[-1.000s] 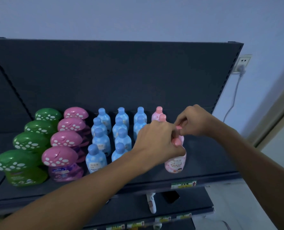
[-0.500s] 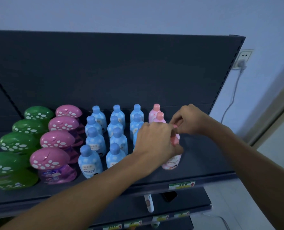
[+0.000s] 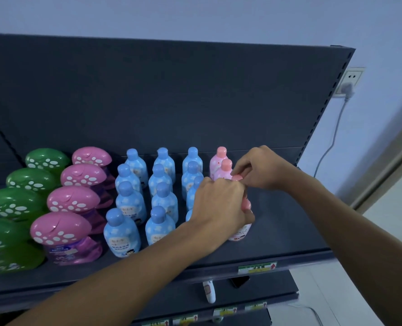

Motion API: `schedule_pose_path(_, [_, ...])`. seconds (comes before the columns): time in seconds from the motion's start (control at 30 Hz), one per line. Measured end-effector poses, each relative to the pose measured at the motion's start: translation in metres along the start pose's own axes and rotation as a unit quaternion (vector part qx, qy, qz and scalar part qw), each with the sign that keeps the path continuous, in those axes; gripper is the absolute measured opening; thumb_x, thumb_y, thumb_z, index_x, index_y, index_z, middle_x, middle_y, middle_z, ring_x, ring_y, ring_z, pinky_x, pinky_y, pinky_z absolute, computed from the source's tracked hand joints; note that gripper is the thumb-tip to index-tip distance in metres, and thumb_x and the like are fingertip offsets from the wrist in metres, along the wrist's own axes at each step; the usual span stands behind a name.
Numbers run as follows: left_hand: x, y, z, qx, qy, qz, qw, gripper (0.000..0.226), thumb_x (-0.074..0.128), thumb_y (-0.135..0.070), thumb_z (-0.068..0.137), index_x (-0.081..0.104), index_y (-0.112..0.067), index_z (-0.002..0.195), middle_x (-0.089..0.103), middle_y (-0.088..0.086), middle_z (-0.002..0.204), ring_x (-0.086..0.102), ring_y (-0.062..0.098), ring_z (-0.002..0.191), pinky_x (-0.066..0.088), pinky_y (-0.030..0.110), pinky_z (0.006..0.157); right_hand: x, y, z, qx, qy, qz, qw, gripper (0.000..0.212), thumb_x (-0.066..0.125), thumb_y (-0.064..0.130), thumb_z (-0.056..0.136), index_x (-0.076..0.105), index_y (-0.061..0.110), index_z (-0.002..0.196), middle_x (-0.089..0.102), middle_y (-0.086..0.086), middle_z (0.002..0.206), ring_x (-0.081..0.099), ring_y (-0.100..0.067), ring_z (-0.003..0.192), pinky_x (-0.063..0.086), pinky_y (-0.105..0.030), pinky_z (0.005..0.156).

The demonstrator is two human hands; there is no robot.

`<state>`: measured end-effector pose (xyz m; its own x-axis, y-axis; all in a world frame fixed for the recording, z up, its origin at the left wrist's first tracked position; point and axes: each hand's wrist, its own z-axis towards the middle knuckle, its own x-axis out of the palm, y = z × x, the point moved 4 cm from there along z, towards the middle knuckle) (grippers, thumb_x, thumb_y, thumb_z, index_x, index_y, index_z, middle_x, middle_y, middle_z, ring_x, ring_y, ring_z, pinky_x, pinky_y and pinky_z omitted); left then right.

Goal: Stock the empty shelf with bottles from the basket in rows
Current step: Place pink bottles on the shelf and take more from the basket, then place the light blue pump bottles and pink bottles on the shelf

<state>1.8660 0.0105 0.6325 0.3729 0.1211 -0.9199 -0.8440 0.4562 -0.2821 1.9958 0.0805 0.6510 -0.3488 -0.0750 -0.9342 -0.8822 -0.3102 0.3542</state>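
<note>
the left hand (image 3: 221, 205) is curled round the front pink bottle (image 3: 241, 230), fingers closed about its neck and cap, so only the lower body and label show below the palm. the right hand (image 3: 261, 169) comes in from the right and pinches the cap of the next pink bottle (image 3: 237, 178) behind it between thumb and fingertips; most of that bottle is hidden by both hands. the two hands are touching or nearly so above these bottles.

behind them stand two more pink bottles in the same column: one (image 3: 226, 169) just ahead of the rearmost (image 3: 220, 158), both upright. all four make a single row running front to back near the right part of the shelf (image 3: 287, 236).

to the left of the pink column are three columns of blue bottles (image 3: 122, 234), upright and close together; the rightmost column is partly covered by the left wrist. further left is a column of four bottles with pink spotted caps (image 3: 60, 229), then a column with green spotted caps (image 3: 14, 202), the front one cut off by the frame edge.

the shelf's right end beyond the pink bottles is bare dark metal. a price tag (image 3: 257, 268) sits on the shelf's front lip. a lower shelf (image 3: 266, 290) shows beneath, with a small white item (image 3: 209, 291) hanging at its front. on the wall to the right is a socket (image 3: 350, 78) with a plug and a cable (image 3: 331, 142) trailing down. the basket is out of view.
</note>
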Motion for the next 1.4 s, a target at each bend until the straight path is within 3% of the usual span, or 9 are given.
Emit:
schedule_pose_path(0.4, [0.002,0.005,0.002,-0.015,0.01,-0.021,1.0,0.02,0.064,-0.039,0.081,0.074,-0.027,0.093,0.067,-0.006,0.085,0.059,0.023,0.081,0.047,0.036,0.085,-0.003,0.005,-0.001,0.018,0.003,0.021,1.0,0.01,0.074,0.013,0.074,0.08,0.02,0.078,0.073,0.012,0.068,0.071,-0.009,0.073,0.059,-0.037,0.075])
schedule_pose_path(0.5, [0.003,0.007,0.001,-0.013,0.008,-0.014,1.0,0.018,0.06,-0.037,0.085,0.073,-0.026,0.09,0.064,-0.006,0.077,0.054,0.022,0.074,0.046,0.036,0.086,-0.003,0.008,-0.004,0.017,0.0,0.024,1.0,0.012,0.074,0.012,0.073,0.08,0.02,0.079,0.074,0.011,0.069,0.071,-0.01,0.073,0.059,-0.036,0.076])
schedule_pose_path(0.63, [0.007,0.007,0.001,-0.007,0.013,0.013,1.0,0.026,0.051,-0.041,0.093,0.073,-0.027,0.098,0.066,-0.001,0.083,0.058,0.025,0.08,0.046,0.039,0.089,-0.002,0.008,-0.006,0.026,-0.007,0.038,0.999,0.014,0.076,0.012,0.072,0.081,0.022,0.081,0.074,0.015,0.07,0.071,-0.002,0.073,0.059,-0.033,0.08])
schedule_pose_path(0.83, [0.007,0.01,-0.001,0.016,0.013,0.016,1.0,0.026,0.052,-0.042,0.096,0.072,-0.027,0.102,0.049,-0.008,0.075,0.049,0.023,0.077,0.042,0.037,0.085,-0.002,0.011,-0.008,0.048,0.012,0.014,0.999,0.015,0.078,0.019,0.074,0.079,0.025,0.088,0.074,0.017,0.077,0.069,-0.001,0.081,0.057,-0.032,0.083])
schedule_pose_path(0.93, [-0.005,0.014,-0.008,0.008,-0.005,0.004,1.0,0.024,0.054,-0.046,0.094,0.068,-0.026,0.093,0.042,-0.007,0.069,0.046,0.023,0.074,0.032,0.034,0.072,-0.007,0.018,-0.011,0.054,0.01,-0.028,0.998,0.017,0.077,0.029,0.078,0.078,0.027,0.094,0.075,0.011,0.087,0.068,-0.009,0.089,0.055,-0.034,0.087])
schedule_pose_path(1.0, [-0.02,0.02,-0.012,0.005,-0.028,-0.014,1.0,0.022,0.058,-0.046,0.093,0.06,-0.026,0.083,0.046,-0.007,0.066,0.048,0.023,0.073,0.03,0.033,0.07,-0.012,0.025,-0.014,0.054,-0.007,-0.05,0.997,0.018,0.078,0.031,0.079,0.077,0.027,0.097,0.074,0.011,0.089,0.068,-0.011,0.09,0.054,-0.034,0.087])
schedule_pose_path(1.1, [-0.049,0.037,-0.021,-0.001,-0.065,-0.027,0.998,0.022,0.058,-0.043,0.093,0.07,-0.025,0.094,0.068,-0.004,0.08,0.06,0.024,0.082,0.04,0.033,0.072,-0.018,0.04,-0.021,0.057,-0.042,-0.076,0.995,0.02,0.077,0.029,0.079,0.078,0.028,0.099,0.072,0.014,0.088,0.066,-0.013,0.091,0.054,-0.034,0.087])
schedule_pose_path(1.27, [-0.096,0.078,-0.055,-0.006,-0.107,-0.014,0.994,0.02,0.061,-0.039,0.092,0.074,-0.027,0.101,0.074,-0.006,0.086,0.067,0.021,0.087,0.047,0.036,0.083,-0.017,0.088,-0.04,0.042,-0.087,-0.079,0.992,0.017,0.073,0.031,0.08,0.077,0.029,0.097,0.071,0.013,0.088,0.067,-0.014,0.087,0.055,-0.036,0.083])
schedule_pose_path(1.4, [-0.119,0.118,-0.1,-0.038,-0.102,-0.021,0.994,0.023,0.062,-0.042,0.091,0.074,-0.029,0.106,0.075,-0.007,0.093,0.068,0.022,0.091,0.053,0.039,0.083,-0.003,0.139,-0.06,0.029,-0.093,-0.079,0.992,0.013,0.07,0.032,0.082,0.075,0.029,0.093,0.072,0.008,0.092,0.067,-0.014,0.088,0.055,-0.037,0.082])
